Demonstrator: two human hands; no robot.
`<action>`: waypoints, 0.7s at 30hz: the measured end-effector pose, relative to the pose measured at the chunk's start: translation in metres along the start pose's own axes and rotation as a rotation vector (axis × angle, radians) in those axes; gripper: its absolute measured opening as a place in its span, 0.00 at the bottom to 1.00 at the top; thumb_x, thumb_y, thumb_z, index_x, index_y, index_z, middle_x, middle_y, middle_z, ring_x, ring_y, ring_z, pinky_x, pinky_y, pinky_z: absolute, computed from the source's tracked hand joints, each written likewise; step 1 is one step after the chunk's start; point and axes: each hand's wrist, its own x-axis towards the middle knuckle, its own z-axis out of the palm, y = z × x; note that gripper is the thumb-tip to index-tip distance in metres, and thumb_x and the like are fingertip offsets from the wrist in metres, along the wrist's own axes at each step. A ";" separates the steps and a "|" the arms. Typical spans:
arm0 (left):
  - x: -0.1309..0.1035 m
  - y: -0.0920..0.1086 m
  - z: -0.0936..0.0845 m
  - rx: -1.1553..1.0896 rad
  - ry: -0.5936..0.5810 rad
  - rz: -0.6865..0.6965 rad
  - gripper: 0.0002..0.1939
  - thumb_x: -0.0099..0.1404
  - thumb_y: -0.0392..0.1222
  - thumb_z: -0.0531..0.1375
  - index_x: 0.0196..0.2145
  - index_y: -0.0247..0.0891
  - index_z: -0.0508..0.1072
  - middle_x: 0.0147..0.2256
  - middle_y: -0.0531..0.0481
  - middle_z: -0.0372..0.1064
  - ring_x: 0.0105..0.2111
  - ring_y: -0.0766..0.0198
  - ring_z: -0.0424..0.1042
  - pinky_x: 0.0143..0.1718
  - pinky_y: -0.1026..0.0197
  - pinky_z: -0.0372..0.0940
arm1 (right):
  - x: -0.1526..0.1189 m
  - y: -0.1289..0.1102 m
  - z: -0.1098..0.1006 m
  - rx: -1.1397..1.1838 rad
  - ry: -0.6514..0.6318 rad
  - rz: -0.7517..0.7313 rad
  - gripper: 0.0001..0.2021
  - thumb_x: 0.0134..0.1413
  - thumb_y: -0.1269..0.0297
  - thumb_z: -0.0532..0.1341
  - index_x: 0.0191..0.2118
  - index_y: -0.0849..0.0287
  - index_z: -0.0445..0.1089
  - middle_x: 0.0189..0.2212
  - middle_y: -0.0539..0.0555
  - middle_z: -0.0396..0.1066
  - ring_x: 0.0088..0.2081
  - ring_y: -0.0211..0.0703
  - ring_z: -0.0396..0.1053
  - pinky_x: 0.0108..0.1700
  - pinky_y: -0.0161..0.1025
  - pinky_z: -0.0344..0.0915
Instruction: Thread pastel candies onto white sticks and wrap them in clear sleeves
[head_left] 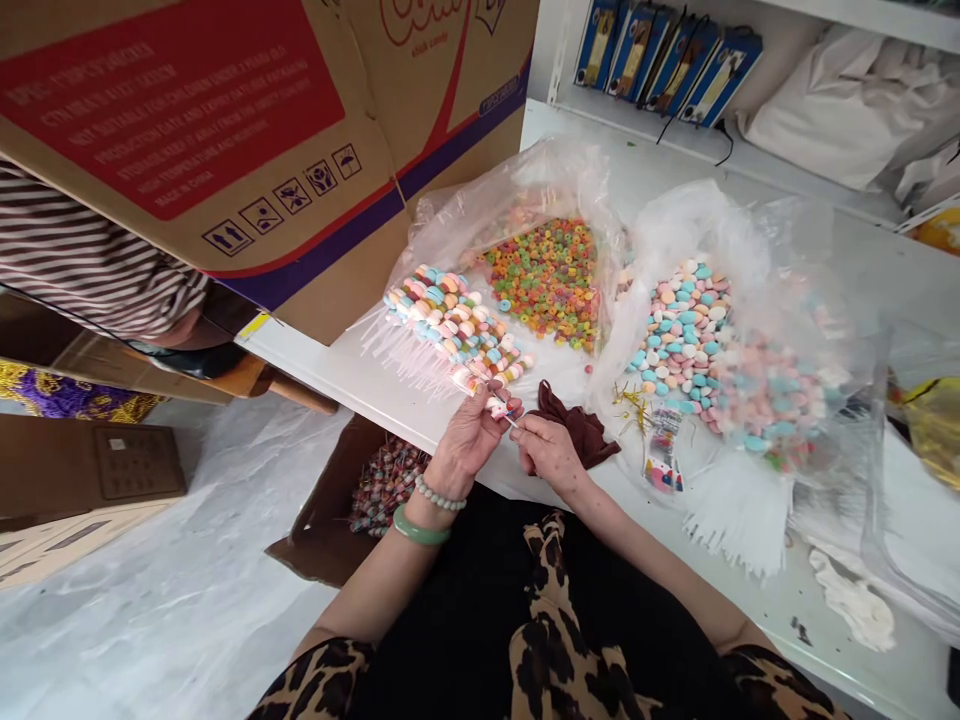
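Observation:
Over the near edge of the white table, my left hand (471,432) has its fingers closed round a small wrapped candy (496,406). My right hand (551,447) pinches the thin white stick (511,420) that comes out of the candy. Just behind my left hand lies a row of candy sticks (457,325), their white ends pointing toward the table's edge. A dark brown cloth (576,425) is crumpled beside my right hand.
Bags of ring candies (551,280) and pastel candies (686,325) lie behind. White sticks (739,515) and gold ties (634,403) are at the right. A large carton (300,130) stands at left; an open box (330,515) sits below. A person's striped sleeve (90,250) shows.

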 end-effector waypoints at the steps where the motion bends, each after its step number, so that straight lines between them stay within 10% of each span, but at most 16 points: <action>1: -0.001 0.000 0.000 -0.003 0.015 -0.030 0.06 0.66 0.40 0.61 0.37 0.34 0.73 0.30 0.50 0.72 0.32 0.63 0.76 0.42 0.57 0.71 | 0.000 -0.002 -0.002 0.016 -0.030 0.011 0.12 0.57 0.57 0.56 0.25 0.55 0.64 0.12 0.43 0.62 0.14 0.34 0.55 0.21 0.32 0.53; 21: -0.006 -0.004 0.019 0.080 0.054 -0.082 0.16 0.68 0.51 0.58 0.38 0.34 0.76 0.38 0.43 0.76 0.42 0.57 0.75 0.45 0.55 0.72 | 0.006 -0.028 -0.001 -0.121 0.293 -0.308 0.10 0.54 0.53 0.62 0.34 0.53 0.73 0.29 0.51 0.71 0.28 0.41 0.64 0.34 0.38 0.62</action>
